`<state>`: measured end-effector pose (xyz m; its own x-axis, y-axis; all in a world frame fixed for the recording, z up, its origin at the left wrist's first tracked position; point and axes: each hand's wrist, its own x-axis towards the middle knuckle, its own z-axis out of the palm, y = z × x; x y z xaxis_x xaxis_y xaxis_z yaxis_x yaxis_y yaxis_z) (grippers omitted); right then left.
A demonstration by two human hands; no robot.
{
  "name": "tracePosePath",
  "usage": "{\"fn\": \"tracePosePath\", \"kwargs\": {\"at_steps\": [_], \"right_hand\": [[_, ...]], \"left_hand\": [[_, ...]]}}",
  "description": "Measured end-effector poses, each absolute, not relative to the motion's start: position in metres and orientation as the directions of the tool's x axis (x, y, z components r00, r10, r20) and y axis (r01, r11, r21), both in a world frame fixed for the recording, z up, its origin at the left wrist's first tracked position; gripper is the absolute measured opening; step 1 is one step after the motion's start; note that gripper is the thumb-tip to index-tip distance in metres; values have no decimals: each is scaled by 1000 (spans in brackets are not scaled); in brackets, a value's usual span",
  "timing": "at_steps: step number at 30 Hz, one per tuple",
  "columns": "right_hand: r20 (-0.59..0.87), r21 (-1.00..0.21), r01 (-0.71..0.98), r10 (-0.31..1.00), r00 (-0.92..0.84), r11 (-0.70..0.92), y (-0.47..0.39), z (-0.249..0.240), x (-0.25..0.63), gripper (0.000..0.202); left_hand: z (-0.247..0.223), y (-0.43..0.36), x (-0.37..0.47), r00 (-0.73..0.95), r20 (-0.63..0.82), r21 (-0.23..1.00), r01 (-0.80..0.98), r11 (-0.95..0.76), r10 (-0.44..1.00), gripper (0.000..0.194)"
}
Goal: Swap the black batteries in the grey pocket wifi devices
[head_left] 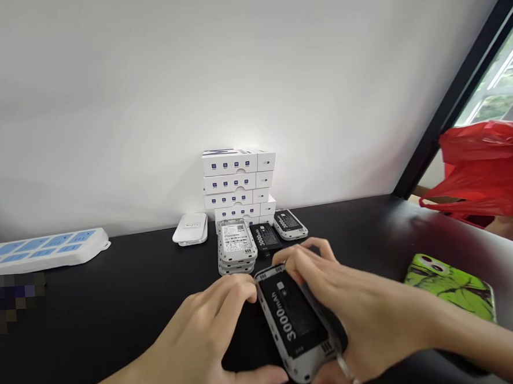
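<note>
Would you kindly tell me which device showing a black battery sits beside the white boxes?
The far device, right of the white boxes; the near device is between the left hand and the right hand.

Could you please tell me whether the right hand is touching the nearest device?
Touching; the head view shows the right hand clasping the device from its right side.

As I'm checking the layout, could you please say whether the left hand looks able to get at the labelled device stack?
Probably yes: the left hand is just nearer than the labelled device stack, with nothing visibly between them.
</note>
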<state>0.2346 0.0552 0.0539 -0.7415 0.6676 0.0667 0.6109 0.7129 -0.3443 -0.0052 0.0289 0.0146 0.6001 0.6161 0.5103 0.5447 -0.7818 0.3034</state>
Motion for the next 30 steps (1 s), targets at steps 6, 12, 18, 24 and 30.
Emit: {"fn": "tracePosePath", "kwargs": {"at_steps": [6,12,18,24,30], "right_hand": [[60,-468,562,659,-749,682,50,34,223,69],[5,-568,609,742,-670,554,51,39,221,67],[-197,-534,745,799,-569,399,60,52,203,67],[-112,-510,777,867,-485,369,50,54,202,63],[-190,-874,469,799,-571,128,48,50,220,54]], "left_hand": [[14,25,0,638,331,344,604,-718,695,74],[15,26,0,591,285,447,614,-650,755,81],[15,27,0,610,287,465,585,-664,738,83],[8,27,-2,567,278,523,587,-618,775,89],[0,27,-5,562,354,479,577,-661,747,103]]}}
